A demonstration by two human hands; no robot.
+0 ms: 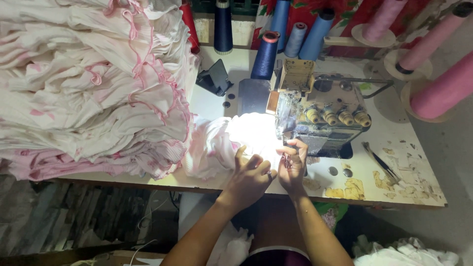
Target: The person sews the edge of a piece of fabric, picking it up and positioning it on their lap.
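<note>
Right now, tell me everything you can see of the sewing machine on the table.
The sewing machine is a worn grey metal overlock type, standing upright at the middle of the white table. Four yellowish tension knobs line its front, and a cream plate tops its left side. Its lamp glares on the white fabric fed under it. The right hand works at its needle area; the left hand presses the fabric.

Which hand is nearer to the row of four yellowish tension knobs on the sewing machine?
The right hand is nearer: it lies just below and left of the four yellowish tension knobs, fingers at the machine front. The left hand lies farther left, on the brightly lit white fabric.
</note>
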